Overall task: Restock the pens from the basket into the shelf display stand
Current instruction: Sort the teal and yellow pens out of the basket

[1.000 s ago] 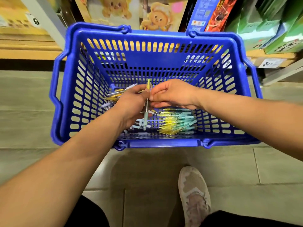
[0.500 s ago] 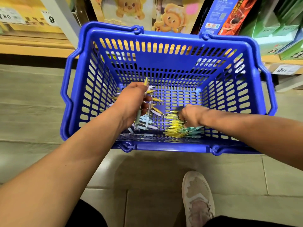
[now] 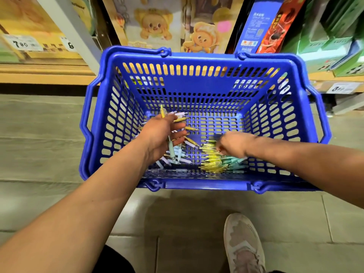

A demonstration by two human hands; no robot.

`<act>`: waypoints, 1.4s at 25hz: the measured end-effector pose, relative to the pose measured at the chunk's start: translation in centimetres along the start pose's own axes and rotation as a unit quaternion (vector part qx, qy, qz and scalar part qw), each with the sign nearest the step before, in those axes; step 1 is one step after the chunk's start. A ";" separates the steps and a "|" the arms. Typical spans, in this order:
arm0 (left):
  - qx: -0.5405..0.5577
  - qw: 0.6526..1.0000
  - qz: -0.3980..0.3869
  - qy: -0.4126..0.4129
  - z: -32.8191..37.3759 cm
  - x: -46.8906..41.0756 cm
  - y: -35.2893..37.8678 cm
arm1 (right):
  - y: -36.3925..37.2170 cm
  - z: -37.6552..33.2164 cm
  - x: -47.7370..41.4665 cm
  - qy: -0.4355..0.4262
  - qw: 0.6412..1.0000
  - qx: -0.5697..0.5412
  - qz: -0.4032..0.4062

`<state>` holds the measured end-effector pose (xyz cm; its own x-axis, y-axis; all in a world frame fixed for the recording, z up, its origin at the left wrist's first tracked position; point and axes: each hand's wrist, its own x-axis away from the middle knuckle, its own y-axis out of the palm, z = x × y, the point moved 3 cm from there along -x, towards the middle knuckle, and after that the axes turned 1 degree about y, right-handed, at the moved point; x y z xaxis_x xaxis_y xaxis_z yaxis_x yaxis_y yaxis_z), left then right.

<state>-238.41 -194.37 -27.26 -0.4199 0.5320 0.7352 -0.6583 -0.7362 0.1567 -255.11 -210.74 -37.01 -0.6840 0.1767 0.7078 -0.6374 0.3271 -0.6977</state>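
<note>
Nearest, a worn pale sneaker (image 3: 243, 245) rests on the smooth tiled floor (image 3: 187, 223); just beyond stands a blue plastic basket (image 3: 204, 185), its walls pierced with oval slots and its base a fine grid; both forearms reach down into it; the left hand (image 3: 160, 134) is closed loosely around a few slim pens, one yellow-tipped pen (image 3: 162, 111) sticking up above the knuckles and a pale green barrel hanging below; the right hand (image 3: 234, 143), blurred, presses onto a bundle of yellow and teal pens (image 3: 218, 162) on the basket floor, and whether it grips any I cannot tell; more loose pens (image 3: 189, 142) lie scattered between the hands; farther back, a wooden shelf (image 3: 39, 75) carries glossy cartoon-bear packs (image 3: 155, 26), and price tags (image 3: 22, 43) sit along the shelf edge.
</note>
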 end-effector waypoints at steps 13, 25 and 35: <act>-0.078 0.996 0.001 0.032 -0.3 0.7 1.4 | -7.6 -6.5 1.6 -0.071 0.842 -0.502 0.186; -0.045 0.998 0.006 0.032 0.2 0.7 -0.7 | 2.1 -1.7 1.0 -0.048 0.991 0.089 -0.085; -0.052 0.999 0.006 0.001 -0.3 0.6 -0.1 | -7.2 -4.3 1.7 -0.086 0.867 -0.488 0.053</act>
<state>-238.75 -193.86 -27.05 -0.4298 0.5237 0.7355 -0.7146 -0.6952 0.0775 -250.16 -208.82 -30.26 -0.8164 0.1404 0.5601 -0.0216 0.9619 -0.2726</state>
